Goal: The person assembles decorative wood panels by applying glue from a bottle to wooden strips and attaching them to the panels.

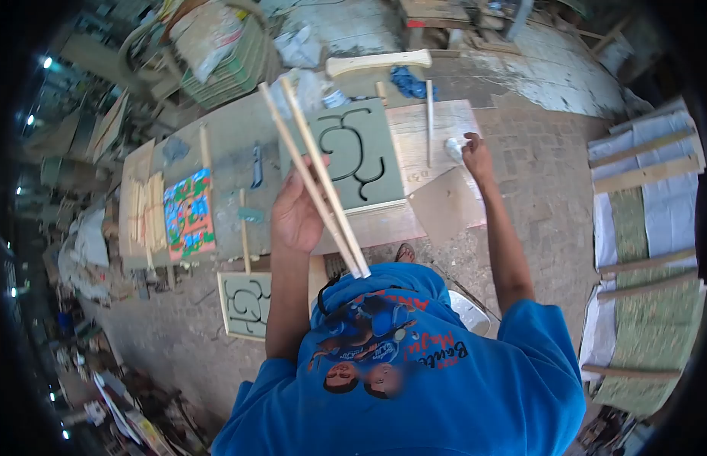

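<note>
Two long, thin wooden strips slant across the front of me, gripped in my left hand. Beneath them on the table lies a grey-green panel bearing black curved line work, with a pale wooden edge along its near side. My right hand is out at the table's right end, its fingers curled in a pinch. Those fingertips are right beside a small white crumpled item; I cannot tell what is between them. A thin white strip and a brown board piece lie nearby.
On the table's left are bundled wooden strips, a colourful painted panel and a blue tool. A similar patterned panel stands low by the near edge. Blue cloth sits at the far side. Long covered boards lie right.
</note>
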`<act>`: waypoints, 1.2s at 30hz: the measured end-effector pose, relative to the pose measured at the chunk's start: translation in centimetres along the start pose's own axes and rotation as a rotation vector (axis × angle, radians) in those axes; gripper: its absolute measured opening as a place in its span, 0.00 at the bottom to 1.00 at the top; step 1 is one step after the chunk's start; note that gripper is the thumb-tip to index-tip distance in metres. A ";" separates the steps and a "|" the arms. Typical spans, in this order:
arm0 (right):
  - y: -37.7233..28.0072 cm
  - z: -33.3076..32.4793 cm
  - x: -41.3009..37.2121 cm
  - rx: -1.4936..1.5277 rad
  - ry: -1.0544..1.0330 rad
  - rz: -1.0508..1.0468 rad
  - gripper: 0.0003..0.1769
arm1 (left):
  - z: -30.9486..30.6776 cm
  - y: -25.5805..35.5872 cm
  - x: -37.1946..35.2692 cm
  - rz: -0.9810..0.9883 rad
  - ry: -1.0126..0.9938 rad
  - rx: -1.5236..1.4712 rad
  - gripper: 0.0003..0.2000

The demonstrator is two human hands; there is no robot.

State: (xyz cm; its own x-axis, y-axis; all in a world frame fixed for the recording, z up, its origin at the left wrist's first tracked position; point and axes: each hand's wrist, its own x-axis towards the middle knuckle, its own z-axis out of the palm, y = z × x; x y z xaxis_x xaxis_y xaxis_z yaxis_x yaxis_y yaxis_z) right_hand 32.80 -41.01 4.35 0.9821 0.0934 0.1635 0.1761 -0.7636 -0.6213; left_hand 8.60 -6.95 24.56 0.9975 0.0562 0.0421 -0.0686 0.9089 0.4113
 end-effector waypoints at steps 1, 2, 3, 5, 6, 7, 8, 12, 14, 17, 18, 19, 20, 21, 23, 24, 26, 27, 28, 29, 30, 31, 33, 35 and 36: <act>-0.5 0.7 0.2 -0.213 -0.063 -0.027 0.21 | 0.4 -0.1 -0.2 0.026 0.025 0.016 0.15; -0.9 1.1 -0.1 -0.306 -0.159 -0.001 0.21 | 1.0 -0.3 -0.2 0.041 0.102 0.069 0.14; -1.4 1.9 -0.2 -0.289 -0.172 -0.024 0.21 | 1.4 -0.5 0.0 0.056 0.173 0.120 0.14; -2.1 2.6 -0.4 -0.458 -0.202 0.044 0.21 | 1.0 -0.4 0.0 0.067 0.134 0.129 0.14; -1.7 3.3 0.0 -0.474 -0.170 0.013 0.22 | 0.8 -0.3 -0.1 0.044 0.119 0.081 0.14; -0.2 4.5 0.9 -0.467 -0.167 -0.002 0.22 | 0.8 -0.3 0.1 0.022 0.099 0.032 0.14; 1.8 5.9 1.9 -0.441 -0.171 0.037 0.22 | 0.9 -0.3 0.1 0.034 0.117 0.052 0.13; 3.5 4.3 4.3 0.196 -0.089 0.171 0.21 | 1.4 -0.1 -0.1 0.014 0.156 0.112 0.13; -4.0 -1.3 2.7 0.716 -0.142 0.314 0.20 | 1.2 -0.3 0.0 0.023 0.129 0.090 0.14; -12.5 -6.8 0.8 1.352 -0.281 0.424 0.18 | 1.9 -0.7 0.4 0.024 0.111 0.127 0.14; -14.7 -8.2 0.1 1.463 -0.356 0.401 0.18 | 2.0 -0.9 0.6 0.012 0.085 0.134 0.14; -18.3 -10.4 -0.9 1.577 -0.483 0.377 0.17 | 2.1 -1.0 0.8 -0.003 0.058 0.140 0.14; -20.5 -11.3 -1.6 1.575 -0.514 0.322 0.17 | 2.4 -1.0 0.9 -0.008 0.029 0.152 0.13; -22.3 -12.0 -2.1 1.570 -0.544 0.268 0.16 | 2.6 -1.0 1.0 -0.016 0.011 0.151 0.13; -25.5 -13.5 -2.9 1.463 -0.611 0.133 0.15 | 2.8 -0.9 1.2 -0.019 -0.062 0.149 0.12; -27.2 -14.1 -3.5 1.466 -0.605 0.092 0.12 | 2.7 -0.9 1.1 -0.027 -0.084 0.133 0.13; -30.1 -14.9 -4.5 1.439 -0.561 0.040 0.12 | 3.2 -0.8 0.9 -0.028 -0.105 0.162 0.13; -31.3 -15.3 -4.8 1.414 -0.529 -0.004 0.13 | 3.3 -0.7 0.8 -0.025 -0.114 0.193 0.13; -32.1 -15.7 -4.7 1.398 -0.546 -0.058 0.12 | 3.3 -0.5 0.6 -0.020 -0.123 0.192 0.13; -32.9 -16.1 -4.6 1.395 -0.544 -0.070 0.12 | 3.3 -0.4 0.5 -0.035 -0.141 0.202 0.14; -33.7 -16.4 -4.5 1.385 -0.547 -0.103 0.11 | 3.3 -0.3 0.4 -0.049 -0.159 0.212 0.14; -34.5 -16.7 -4.4 1.375 -0.550 -0.136 0.10 | 3.4 -0.2 0.3 -0.044 -0.167 0.212 0.14; -35.5 -16.6 -3.8 1.348 -0.534 -0.112 0.10 | 3.7 -0.1 0.1 -0.045 -0.154 0.218 0.14; -35.8 -15.9 -2.9 1.320 -0.509 -0.164 0.11 | 4.0 0.0 0.0 -0.040 -0.159 0.224 0.14; -36.5 -15.9 -3.0 1.301 -0.460 -0.174 0.12 | 4.1 0.1 0.0 -0.037 -0.159 0.232 0.13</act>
State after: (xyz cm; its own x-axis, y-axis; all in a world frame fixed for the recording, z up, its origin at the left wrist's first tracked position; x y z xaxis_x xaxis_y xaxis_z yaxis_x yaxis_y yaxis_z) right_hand 22.39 -23.57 38.73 0.8303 0.5182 0.2049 -0.0176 0.3919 -0.9199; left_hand 8.54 -8.57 28.31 0.9857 -0.0578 0.1580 -0.0518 0.7891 0.6121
